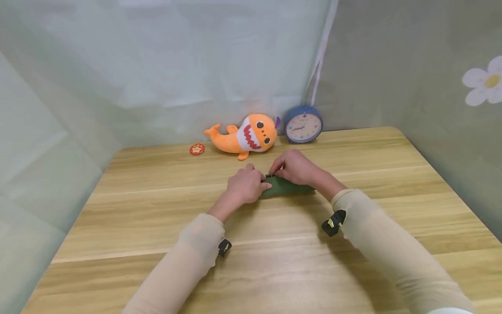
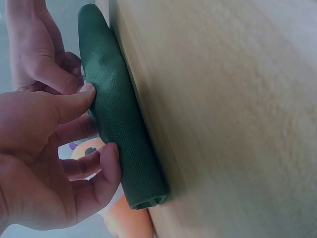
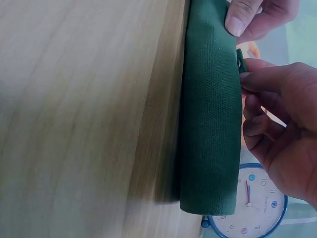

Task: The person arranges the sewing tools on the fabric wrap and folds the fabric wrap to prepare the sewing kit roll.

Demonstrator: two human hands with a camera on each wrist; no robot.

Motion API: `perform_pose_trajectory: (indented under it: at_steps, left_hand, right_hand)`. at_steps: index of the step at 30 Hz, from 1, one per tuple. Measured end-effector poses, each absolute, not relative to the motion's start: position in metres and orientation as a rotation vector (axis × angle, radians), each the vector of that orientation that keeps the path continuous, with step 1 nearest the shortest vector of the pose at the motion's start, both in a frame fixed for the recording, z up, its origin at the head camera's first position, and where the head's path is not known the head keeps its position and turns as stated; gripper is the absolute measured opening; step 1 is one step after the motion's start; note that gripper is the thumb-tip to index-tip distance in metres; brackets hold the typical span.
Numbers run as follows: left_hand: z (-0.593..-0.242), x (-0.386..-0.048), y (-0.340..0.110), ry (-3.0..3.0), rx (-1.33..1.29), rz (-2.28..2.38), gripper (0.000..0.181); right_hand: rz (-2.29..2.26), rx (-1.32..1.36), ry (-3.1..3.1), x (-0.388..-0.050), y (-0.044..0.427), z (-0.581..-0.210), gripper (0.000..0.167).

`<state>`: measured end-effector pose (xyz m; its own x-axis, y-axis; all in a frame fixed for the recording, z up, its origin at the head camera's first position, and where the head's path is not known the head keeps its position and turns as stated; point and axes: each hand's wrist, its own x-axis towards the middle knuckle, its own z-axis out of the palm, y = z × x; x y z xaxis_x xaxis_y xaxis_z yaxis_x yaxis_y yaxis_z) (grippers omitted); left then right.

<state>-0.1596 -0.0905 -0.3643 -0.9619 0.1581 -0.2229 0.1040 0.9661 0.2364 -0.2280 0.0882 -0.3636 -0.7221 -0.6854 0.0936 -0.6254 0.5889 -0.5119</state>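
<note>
A long green cloth roll [image 1: 288, 187] lies sideways on the wooden table, with an end showing folded layers in the left wrist view. At its left part my left hand [image 1: 246, 185] grips it, the thumb [image 2: 79, 101] pressed on the near face and other fingers against its upper side. My right hand [image 1: 296, 168] pinches a small green tab [image 3: 241, 60] at the roll's upper edge; a bit of metal shows on that tab. What the fingertips cover is hidden.
Behind the roll sits an orange plush shark [image 1: 231, 141]. Right of it stands a blue round clock [image 1: 303, 126], and a red disc with a star [image 1: 197, 149] lies to its left. Fabric walls [image 1: 196, 65] border the table [image 1: 274, 261] at the back and sides.
</note>
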Motion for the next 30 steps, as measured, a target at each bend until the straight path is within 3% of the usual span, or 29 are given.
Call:
perform_pose_trajectory:
  at_steps: [30]
  left_hand:
    - [-0.362, -0.16, -0.085, 2.858, 0.178, 0.354, 0.043]
  right_hand:
    - [-0.542, -1.259, 2.907, -0.192, 0.096, -0.37, 0.027]
